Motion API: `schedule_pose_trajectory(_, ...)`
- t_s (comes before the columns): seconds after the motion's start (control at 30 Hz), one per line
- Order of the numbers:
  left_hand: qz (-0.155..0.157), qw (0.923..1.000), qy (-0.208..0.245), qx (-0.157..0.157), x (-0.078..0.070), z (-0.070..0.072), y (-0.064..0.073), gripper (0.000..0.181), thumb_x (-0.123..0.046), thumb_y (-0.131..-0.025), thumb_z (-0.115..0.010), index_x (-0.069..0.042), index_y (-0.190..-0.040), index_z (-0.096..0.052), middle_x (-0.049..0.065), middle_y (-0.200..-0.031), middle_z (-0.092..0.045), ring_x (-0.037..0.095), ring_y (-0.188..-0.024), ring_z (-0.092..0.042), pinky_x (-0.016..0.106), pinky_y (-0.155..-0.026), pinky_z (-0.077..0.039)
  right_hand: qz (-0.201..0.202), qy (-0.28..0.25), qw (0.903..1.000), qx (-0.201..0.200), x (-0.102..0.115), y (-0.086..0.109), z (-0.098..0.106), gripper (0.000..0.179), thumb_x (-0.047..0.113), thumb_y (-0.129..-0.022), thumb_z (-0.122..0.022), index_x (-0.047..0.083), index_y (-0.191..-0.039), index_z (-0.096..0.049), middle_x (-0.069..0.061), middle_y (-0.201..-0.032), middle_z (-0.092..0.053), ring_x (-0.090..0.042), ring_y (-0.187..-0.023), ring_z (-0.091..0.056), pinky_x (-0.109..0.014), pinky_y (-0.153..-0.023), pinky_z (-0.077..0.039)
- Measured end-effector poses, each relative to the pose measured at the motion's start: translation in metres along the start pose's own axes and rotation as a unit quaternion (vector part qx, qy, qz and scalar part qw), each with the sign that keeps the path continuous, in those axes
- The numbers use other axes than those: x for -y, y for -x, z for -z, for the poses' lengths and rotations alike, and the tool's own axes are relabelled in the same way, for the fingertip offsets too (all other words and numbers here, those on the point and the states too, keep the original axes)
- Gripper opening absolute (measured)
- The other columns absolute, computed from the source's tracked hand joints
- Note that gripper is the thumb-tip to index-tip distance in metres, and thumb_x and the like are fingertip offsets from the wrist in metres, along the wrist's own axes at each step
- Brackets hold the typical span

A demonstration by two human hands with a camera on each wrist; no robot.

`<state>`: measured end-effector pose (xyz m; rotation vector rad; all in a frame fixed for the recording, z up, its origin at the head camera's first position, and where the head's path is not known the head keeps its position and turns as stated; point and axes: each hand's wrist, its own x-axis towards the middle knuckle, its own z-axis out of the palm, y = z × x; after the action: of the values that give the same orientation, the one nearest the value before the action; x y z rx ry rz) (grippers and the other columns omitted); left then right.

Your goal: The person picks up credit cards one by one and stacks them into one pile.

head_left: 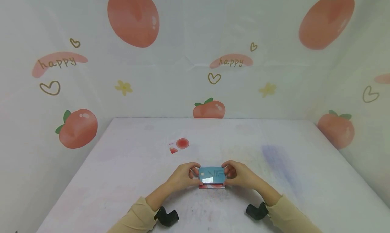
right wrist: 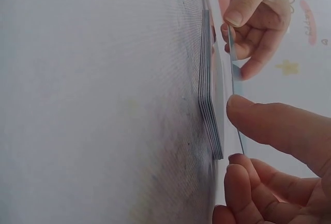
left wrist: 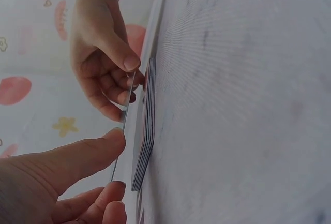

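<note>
A blue plastic card (head_left: 211,175) with a small chip square is held level between both hands, just above a stack of cards (head_left: 212,186). My left hand (head_left: 184,175) pinches its left edge between thumb and fingers. At the opposite edge, my right hand (head_left: 239,174) pinches it likewise. Both wrist views show the blue card edge-on as a thin line, apart from the stack (left wrist: 147,125) lying on the table. The stack's layered edges (right wrist: 207,84) show several cards; its top one is red and white, mostly covered by the blue card in the head view.
Farther back on the white table (head_left: 137,151) lies a single red and white card (head_left: 179,145), left of centre. A black curved fitting (head_left: 166,216) sits at the left wrist, another black fitting (head_left: 257,211) at the right. A printed curtain (head_left: 182,29) hangs behind.
</note>
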<state>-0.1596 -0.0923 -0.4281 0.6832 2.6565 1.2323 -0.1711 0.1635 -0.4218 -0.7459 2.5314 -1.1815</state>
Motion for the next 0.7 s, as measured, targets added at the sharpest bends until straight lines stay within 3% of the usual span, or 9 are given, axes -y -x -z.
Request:
schedule_pose_trajectory(0.4, 0.018, 0.9997, -0.016, 0.010, -0.0005, -0.0001, 0.0031, 0.047, -0.017, -0.073, -0.078, -0.001, -0.112, -0.059, 0.003, -0.087, -0.063, 0.006, -0.067, -0.047, 0.017, -0.061, -0.040, 0.011, 0.008, 0.9999, 0.009, 0.0021, 0.0036, -0.0006, 0.048, 0.012, -0.073, -0.078, -0.004, -0.111, -0.054, -0.007, -0.088, -0.059, -0.003, -0.076, -0.052, -0.019, -0.069, -0.047)
schedule_pose_trajectory(0.7, 0.012, 0.9996, -0.022, 0.013, 0.0002, -0.0009, 0.0058, 0.049, -0.018, -0.071, -0.079, 0.001, -0.112, -0.060, 0.001, -0.084, -0.060, 0.005, -0.066, -0.045, 0.018, -0.060, -0.039, 0.016, 0.014, 0.9995, 0.023, 0.0034, 0.0061, -0.0011, 0.047, 0.016, -0.075, -0.077, -0.002, -0.112, -0.054, -0.006, -0.091, -0.058, -0.005, -0.078, -0.052, -0.021, -0.070, -0.047)
